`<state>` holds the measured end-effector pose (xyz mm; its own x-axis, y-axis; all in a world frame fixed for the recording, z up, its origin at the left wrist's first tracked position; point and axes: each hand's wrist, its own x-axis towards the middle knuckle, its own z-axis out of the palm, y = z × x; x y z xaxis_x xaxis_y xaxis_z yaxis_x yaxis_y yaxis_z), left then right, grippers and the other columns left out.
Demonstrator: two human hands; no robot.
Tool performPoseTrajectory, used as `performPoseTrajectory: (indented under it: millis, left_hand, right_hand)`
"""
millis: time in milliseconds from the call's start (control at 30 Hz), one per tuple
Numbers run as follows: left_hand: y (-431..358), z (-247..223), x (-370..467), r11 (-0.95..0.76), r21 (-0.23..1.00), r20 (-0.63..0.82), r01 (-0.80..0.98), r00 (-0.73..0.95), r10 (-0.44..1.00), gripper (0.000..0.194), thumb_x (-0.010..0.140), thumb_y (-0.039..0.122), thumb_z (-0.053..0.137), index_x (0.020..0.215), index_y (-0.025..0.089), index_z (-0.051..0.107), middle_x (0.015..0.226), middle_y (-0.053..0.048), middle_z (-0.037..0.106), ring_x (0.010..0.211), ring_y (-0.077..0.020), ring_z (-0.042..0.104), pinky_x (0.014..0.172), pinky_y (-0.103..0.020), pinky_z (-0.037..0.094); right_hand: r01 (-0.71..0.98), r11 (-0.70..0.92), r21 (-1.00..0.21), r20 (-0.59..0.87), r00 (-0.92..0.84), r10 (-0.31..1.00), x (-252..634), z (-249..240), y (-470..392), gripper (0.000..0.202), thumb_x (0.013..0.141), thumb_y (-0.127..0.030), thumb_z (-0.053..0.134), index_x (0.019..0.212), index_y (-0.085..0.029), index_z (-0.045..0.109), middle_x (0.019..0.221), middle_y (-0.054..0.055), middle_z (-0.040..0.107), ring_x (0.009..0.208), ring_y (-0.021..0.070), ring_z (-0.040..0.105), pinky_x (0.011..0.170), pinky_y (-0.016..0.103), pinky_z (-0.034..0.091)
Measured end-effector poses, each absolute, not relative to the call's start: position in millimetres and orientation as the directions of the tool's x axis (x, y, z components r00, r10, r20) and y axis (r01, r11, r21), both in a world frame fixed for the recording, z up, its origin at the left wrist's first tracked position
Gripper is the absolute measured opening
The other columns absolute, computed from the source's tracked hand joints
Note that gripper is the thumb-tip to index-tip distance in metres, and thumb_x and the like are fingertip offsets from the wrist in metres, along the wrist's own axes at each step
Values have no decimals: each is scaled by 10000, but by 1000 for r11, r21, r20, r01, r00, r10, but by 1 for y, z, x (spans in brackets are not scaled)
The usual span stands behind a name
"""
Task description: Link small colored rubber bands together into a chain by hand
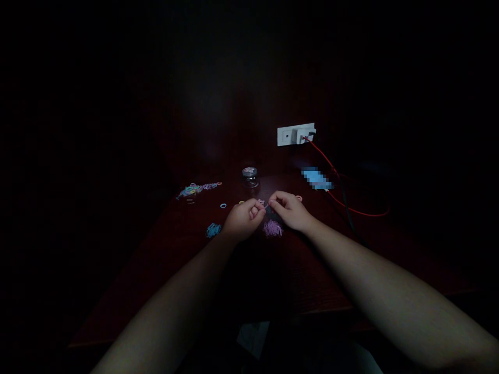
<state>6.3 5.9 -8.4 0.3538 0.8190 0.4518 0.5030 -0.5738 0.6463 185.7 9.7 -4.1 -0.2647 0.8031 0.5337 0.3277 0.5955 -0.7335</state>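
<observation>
My left hand (245,218) and my right hand (291,210) meet over the table, each with its fingers closed in a pinch. A small pale rubber band (267,206) runs between their fingertips; its exact colour is hard to make out. Just below my fingers lies a pile of purple rubber bands (273,228). A pile of blue rubber bands (212,230) sits left of my left wrist. Beyond my left hand are a single light blue band (223,205) and a partly hidden yellow one (241,202). Behind my right hand shows a pinkish-orange band (299,198).
A mixed heap of coloured rubber bands (197,190) lies at the table's back left. A small clear lidded container (249,174) stands at the back. Toward the right are a blurred-out phone (316,178), a red cable (366,212) and a wall socket (286,136) with a charger.
</observation>
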Motion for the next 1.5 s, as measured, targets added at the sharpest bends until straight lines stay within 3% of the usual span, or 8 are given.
performPoseTrajectory:
  millis: [800,1500]
  left_hand:
    - [8,-12,6,-564,688,424,457,377,823,174,815,321,531,822,162,600,577,34,515,510,-82,454,485,-184,349]
    - [-5,5,9,-529,731,351,431,427,833,40,694,169,513,657,163,501,548,44,475,510,-87,435,478,-194,308]
  right_hand:
    - [348,581,-736,527,-245,814,185,-7,12,214,863,-322,491,736,-157,539,621,-14,499,567,105,433,541,228,338]
    - [358,581,-731,513,-274,813,182,-4,7,216,850,-322,501,740,-145,559,646,-3,519,584,107,449,549,227,347]
